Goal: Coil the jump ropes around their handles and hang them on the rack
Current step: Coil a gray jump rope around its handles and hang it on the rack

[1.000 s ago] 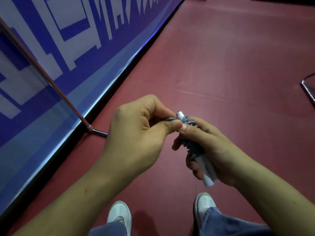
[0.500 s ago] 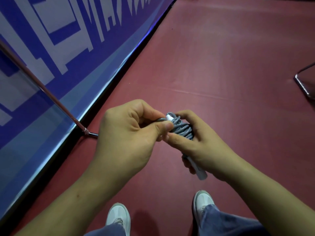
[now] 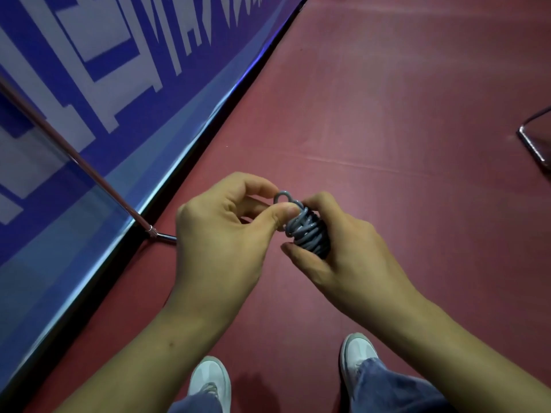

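Since the grey jump rope (image 3: 310, 236) sits coiled tight, your right grip (image 3: 348, 254) wraps the bundle to stop unwinding; left grip (image 3: 220, 234) pinches the end loop (image 3: 282, 192) atop it, probably to tuck it.

Both hands (image 3: 298, 248) around a coiled grey jump rope (image 3: 308, 234) above red floor (image 3: 387, 114)

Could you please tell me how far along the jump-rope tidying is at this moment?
Done: the grey plastic jump rope is wound into a tight bundle, its handles hidden. In hand: the right hand grips the bundle while the left hand pinches a small loop at its top. Left: securing that loop and hanging the bundle up.
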`<state>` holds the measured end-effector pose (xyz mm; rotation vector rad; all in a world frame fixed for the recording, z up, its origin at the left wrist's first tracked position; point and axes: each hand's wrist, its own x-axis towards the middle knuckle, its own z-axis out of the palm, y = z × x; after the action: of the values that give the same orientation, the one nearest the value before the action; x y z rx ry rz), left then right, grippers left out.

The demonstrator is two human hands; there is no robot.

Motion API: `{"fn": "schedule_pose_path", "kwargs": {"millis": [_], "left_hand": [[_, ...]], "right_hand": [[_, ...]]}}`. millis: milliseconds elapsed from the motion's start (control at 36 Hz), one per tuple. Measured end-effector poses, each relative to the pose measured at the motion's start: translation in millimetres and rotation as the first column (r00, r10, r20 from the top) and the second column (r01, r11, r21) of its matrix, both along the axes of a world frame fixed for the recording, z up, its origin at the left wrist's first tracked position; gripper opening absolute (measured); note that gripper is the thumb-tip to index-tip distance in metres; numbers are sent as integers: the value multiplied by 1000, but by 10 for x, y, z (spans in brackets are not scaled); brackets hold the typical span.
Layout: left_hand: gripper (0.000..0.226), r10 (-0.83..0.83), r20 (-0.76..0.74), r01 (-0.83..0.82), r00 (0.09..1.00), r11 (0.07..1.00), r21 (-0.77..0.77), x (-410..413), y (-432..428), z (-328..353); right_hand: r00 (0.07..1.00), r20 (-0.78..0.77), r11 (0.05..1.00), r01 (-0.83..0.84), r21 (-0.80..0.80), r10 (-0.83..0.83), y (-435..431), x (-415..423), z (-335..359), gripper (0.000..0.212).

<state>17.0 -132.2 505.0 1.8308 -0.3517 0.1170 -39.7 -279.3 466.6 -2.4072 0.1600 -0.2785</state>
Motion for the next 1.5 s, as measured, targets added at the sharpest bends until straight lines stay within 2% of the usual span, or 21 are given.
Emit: {"fn": "schedule_pose_path", "kwargs": {"millis": [139,417,583,639,722,778,833,917,972,1056,1389,1500], "left_hand": [[14,-34,117,25,993,996,81,-25,-21,-57],[16,-44,10,44,999,998,47,-28,-50,-76],[9,-32,128,10,991,986,169,7,-58,-134],[18,-53,86,38,995,984,176,41,-51,-133],[10,-65,14,61,998,980,191,94,-24,-107],[15,-56,-35,62,998,977,203,144,-13,-107],[24,-41,-121,62,992,983,174,185,5,-95],[17,-57,-245,83,968,992,99,205,29,-43],[15,-75,-208,100,975,988,115,204,39,-25],[18,-73,-88,91,993,970,226,210,27,-39],[15,-89,-31,94,996,952,292,144,-18,-70],[8,-69,26,52,997,906,420,123,-37,-87]], "right_hand": [[999,34,1000,25,0,-25,-12,13,19,34],[998,46,985,49,-166,-42,27,-20,82,38],[998,16,964,65,-257,-63,79,-25,108,39],[998,1,953,64,-295,-67,87,-19,105,39],[998,-20,942,57,-331,-68,94,-15,100,41],[997,-32,934,49,-355,-65,98,-11,98,41],[997,-43,929,40,-368,-60,106,-16,93,41],[997,-51,930,31,-366,-54,106,-13,92,40],[997,-60,940,33,-339,-57,102,-2,97,40],[996,-70,948,35,-317,-60,85,8,95,40],[993,-95,949,41,-312,-74,55,4,60,39],[990,-118,930,25,-366,-73,70,11,36,38]]}}
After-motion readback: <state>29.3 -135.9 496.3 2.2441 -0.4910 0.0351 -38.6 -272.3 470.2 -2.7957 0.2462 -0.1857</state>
